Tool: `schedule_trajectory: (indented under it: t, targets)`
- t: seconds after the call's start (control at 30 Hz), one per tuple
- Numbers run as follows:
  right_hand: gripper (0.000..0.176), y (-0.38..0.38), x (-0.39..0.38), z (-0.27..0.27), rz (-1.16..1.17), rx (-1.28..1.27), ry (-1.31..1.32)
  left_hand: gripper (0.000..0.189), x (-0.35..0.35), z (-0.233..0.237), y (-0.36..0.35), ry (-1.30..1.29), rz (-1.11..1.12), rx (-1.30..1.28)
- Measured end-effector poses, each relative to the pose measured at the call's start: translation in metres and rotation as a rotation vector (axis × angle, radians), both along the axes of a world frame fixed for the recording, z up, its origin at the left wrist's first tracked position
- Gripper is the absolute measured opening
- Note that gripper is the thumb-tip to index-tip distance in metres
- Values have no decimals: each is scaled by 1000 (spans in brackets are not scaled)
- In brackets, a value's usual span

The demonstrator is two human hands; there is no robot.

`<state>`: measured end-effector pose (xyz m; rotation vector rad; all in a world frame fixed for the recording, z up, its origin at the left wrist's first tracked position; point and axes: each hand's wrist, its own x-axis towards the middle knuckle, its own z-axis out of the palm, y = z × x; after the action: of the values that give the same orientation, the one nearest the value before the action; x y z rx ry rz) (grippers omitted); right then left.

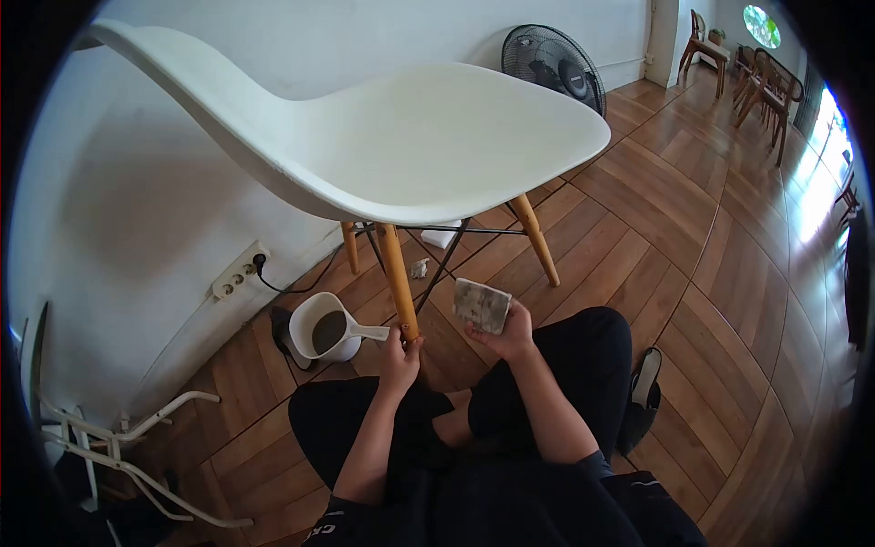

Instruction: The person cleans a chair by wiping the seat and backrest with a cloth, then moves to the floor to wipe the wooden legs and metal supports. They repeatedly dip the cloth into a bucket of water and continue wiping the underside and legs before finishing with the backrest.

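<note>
My left hand (398,361) is closed around the lower end of a wooden chair leg (396,273). That leg belongs to a white shell chair (447,137) with black wire bracing under its seat. In my right hand (512,334) is a flat rectangular sponge (481,305), off-white with grey stains, its broad face turned up. Thumb and fingers grip its lower right corner, apart from the leg. A white dipper (334,342) holding greyish liquid stands on the floor left of the leg, its handle reaching to my left hand.
Under the chair lie a white block (441,235) and a crumpled scrap (419,268). A power strip (241,271) with a plugged black cord is on the wall. A black fan (554,71) stands behind. White metal tubing (128,456) is left; a black shoe (642,401) is right.
</note>
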<state>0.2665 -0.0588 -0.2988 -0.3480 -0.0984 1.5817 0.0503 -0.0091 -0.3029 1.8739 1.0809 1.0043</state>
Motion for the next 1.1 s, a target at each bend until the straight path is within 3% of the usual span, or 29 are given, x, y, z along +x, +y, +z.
schedule_trajectory:
  t: [0.07,0.2,0.27,0.3,0.43,0.5,0.53,0.6,0.7,0.77,0.83,0.87,1.1]
  targets:
    - [45,-3,0,12,67,192,133,27,-4,-5,-1,-38,0,-37]
    - [46,-13,-8,35,46,217,117,26,-1,13,-9,-15,-16,-119]
    - [41,-15,-10,41,-76,143,-224,24,0,17,-11,1,-21,-149]
    - [41,-15,-10,43,-74,139,-227,26,0,15,-11,-34,-15,-130]
    - [39,3,10,71,-572,184,-1284,27,1,-5,-8,-143,-18,-70]
    - [34,10,6,128,-940,174,-1619,25,2,-8,-8,-174,-37,-33]
    - [34,22,12,134,-939,169,-1623,24,2,-9,-8,-201,-53,14]
    - [32,43,21,145,-1182,-10,-2242,23,2,0,-12,-161,-41,3]
    - [35,72,25,131,-1001,-11,-2386,21,2,3,-12,-117,-30,-6]
    - [40,72,14,121,-1057,27,-2363,21,2,0,-12,-113,-31,-17]
    - [31,56,-8,120,-1093,36,-2416,21,4,-4,-12,-161,-38,38]
    - [32,49,-18,117,-957,40,-2411,21,5,-5,-12,-165,-39,37]
    - [28,63,21,121,-1171,175,-2519,21,3,1,-13,-98,-22,-32]
